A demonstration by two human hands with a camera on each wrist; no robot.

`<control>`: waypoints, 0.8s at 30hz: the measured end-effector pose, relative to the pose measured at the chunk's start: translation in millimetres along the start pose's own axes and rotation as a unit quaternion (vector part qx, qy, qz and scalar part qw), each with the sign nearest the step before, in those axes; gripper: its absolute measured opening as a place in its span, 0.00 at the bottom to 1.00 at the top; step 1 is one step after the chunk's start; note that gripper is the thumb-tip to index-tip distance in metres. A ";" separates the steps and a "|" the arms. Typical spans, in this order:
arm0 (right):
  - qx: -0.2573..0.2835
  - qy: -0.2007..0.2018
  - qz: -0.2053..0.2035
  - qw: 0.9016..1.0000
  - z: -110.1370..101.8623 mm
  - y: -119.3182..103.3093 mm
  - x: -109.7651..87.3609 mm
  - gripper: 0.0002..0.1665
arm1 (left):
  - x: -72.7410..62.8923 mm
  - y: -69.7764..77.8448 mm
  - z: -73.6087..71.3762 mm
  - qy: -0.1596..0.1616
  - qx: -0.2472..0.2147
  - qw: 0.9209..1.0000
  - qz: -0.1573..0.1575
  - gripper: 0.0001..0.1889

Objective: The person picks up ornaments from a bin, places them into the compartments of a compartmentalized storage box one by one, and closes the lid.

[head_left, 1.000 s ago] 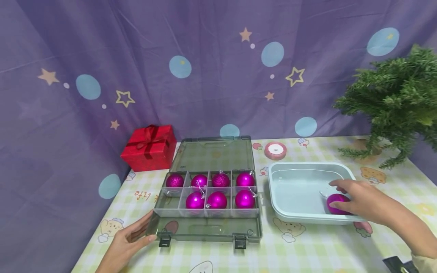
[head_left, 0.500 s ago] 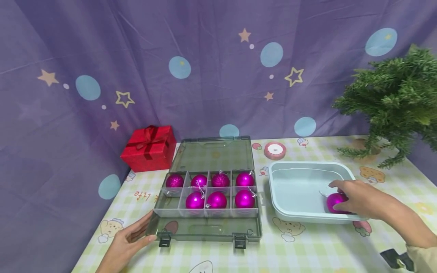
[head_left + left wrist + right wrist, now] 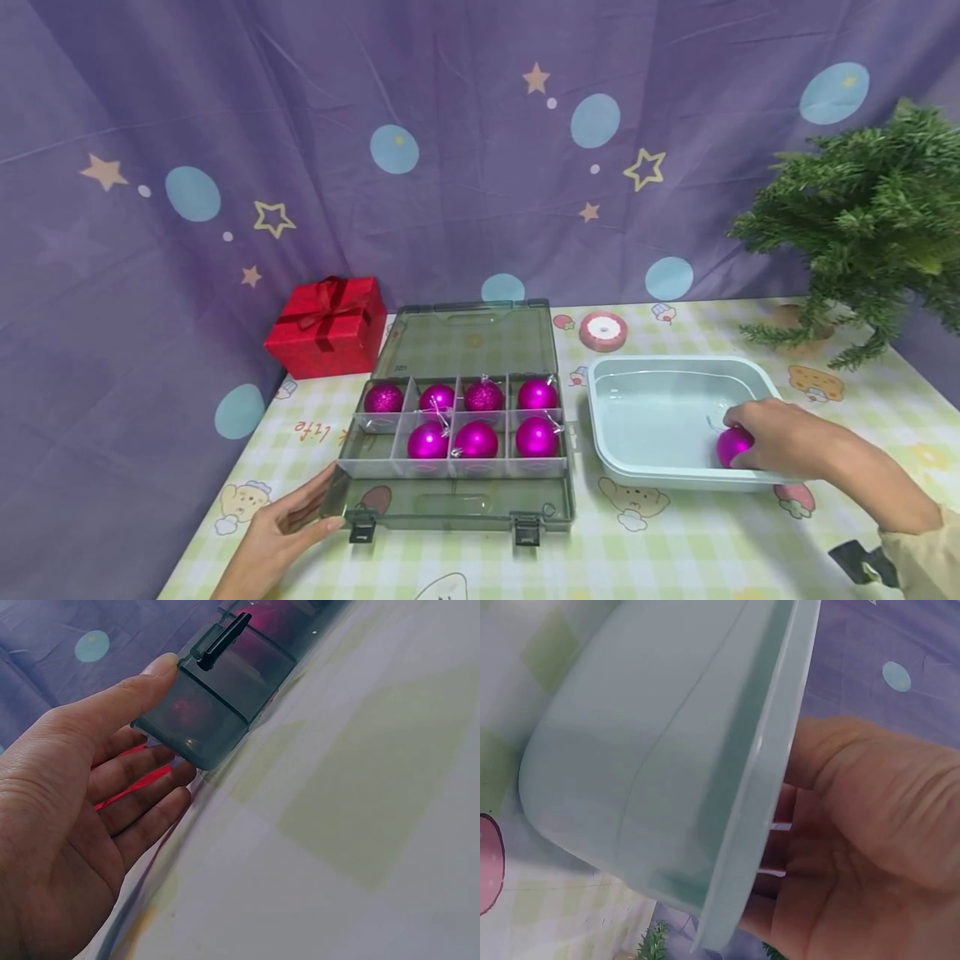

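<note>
An open, clear grey-green divided storage box (image 3: 457,504) lies on the table with several magenta Christmas baubles in its compartments. One stands in each back compartment, such as the glittery bauble (image 3: 383,398); three are in front, including the shiny bauble (image 3: 537,437). My left hand (image 3: 273,533) touches the box's front left corner, thumb on the front edge, fingers fairly straight along the side. In the pale blue plastic tub (image 3: 637,417), my right hand (image 3: 787,437) grips another magenta bauble (image 3: 733,447) near the front right wall. The tub wall hides that bauble in the right wrist view.
A red gift box (image 3: 330,329) with a bow stands at the back left. Behind the tub lies a ribbon spool (image 3: 603,332). A small artificial Christmas tree (image 3: 870,208) overhangs the back right. A purple curtain (image 3: 465,208) hangs behind the checked tablecloth (image 3: 615,558).
My right hand's fingers have closed round the bauble in the tub, and the bauble has shifted slightly left. The left hand has stayed at the box corner.
</note>
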State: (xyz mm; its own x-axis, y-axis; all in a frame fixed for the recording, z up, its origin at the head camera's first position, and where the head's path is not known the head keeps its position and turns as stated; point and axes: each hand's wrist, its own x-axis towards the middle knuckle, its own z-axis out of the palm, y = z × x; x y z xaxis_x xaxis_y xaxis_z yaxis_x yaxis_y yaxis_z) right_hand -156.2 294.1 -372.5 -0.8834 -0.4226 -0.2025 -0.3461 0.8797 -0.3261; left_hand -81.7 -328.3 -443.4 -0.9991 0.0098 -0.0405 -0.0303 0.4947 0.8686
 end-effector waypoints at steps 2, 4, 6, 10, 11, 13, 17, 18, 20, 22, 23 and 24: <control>0.011 0.016 -0.009 1.000 -0.2 0.7 -1.0 0.20 | -0.5 -0.3 0.1 -0.002 -0.003 1.000 0.005 0.35; 0.030 0.039 -0.021 0.999 0.6 1.3 -2.8 0.24 | -1.0 -0.6 0.1 -0.003 -0.005 1.000 0.010 0.34; 0.060 0.066 -0.033 0.995 1.4 1.1 -5.0 0.27 | -1.4 -0.6 0.1 -0.003 -0.006 1.000 0.016 0.34; 0.118 0.117 -0.050 0.985 4.1 -1.9 -7.6 0.29 | -1.8 -0.5 -0.3 -0.002 -0.006 1.000 0.017 0.34; 0.130 0.128 -0.053 0.982 4.8 -3.0 -7.9 0.29 | -1.8 -0.4 -0.4 -0.002 -0.006 1.000 0.017 0.34; 0.137 0.154 -0.057 0.977 4.8 -6.3 -8.2 0.28 | -1.6 -0.4 -0.5 -0.001 -0.005 1.000 0.015 0.34; 0.149 0.204 -0.067 0.965 4.5 -17.5 -5.7 0.28 | -1.8 0.1 -0.6 0.001 -0.006 1.000 0.017 0.34; 0.153 0.214 -0.072 0.962 4.5 -21.1 -4.6 0.28 | -1.9 0.3 -0.6 0.002 -0.007 1.000 0.017 0.34; 0.164 0.228 -0.086 0.956 5.2 -28.1 -1.2 0.28 | -2.0 0.7 -0.6 0.001 -0.008 1.000 0.017 0.34; 0.175 0.235 -0.099 0.951 6.0 -34.7 2.4 0.27 | -1.8 0.9 -0.4 0.001 -0.008 1.000 0.012 0.34; 0.181 0.237 -0.105 0.949 6.4 -38.0 4.4 0.27 | -1.6 1.0 -0.3 0.001 -0.008 1.000 0.009 0.34; 0.186 0.241 -0.112 0.946 6.8 -41.2 6.5 0.27 | -1.4 1.2 -0.3 0.000 -0.007 1.000 0.006 0.34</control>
State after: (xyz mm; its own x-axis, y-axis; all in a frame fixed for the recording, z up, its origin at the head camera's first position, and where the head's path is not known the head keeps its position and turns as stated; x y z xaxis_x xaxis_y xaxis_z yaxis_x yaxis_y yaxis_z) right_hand -145.6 253.6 -366.6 -0.8732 -0.3627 0.3256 -0.4863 0.6035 -0.6319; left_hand -80.4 -328.0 -442.2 -0.9994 0.0155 -0.0296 -0.0185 0.4820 0.8760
